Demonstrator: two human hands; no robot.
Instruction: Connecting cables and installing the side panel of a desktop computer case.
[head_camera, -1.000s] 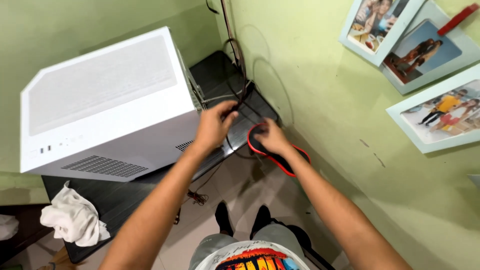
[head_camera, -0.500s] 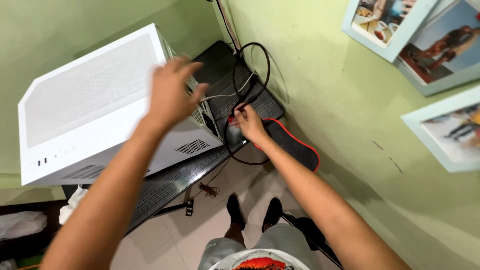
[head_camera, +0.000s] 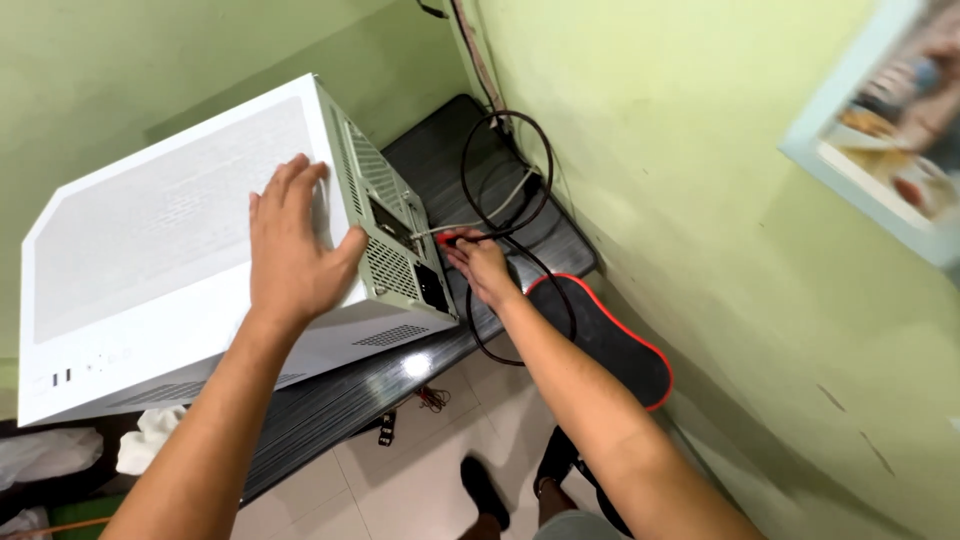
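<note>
Head view shows your left hand (head_camera: 290, 250) flat and open on top of the white computer case (head_camera: 170, 270); half a second ago it was lifted in the air. It presses and grips nothing. Just right of it, at the back of the case, your right hand (head_camera: 480, 265) pinches a small red-tipped plug (head_camera: 445, 238) close to the ports, nearer than before. Black cables (head_camera: 505, 190) loop past your fingers. A black mat with a red edge (head_camera: 610, 345) lies under your wrist.

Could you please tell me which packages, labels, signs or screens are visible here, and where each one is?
Framed picture: on the green wall at upper right, pale blue frame, blurred colourful image, partly cut off.
No packages, labels, signs or screens can be made out elsewhere.
</note>
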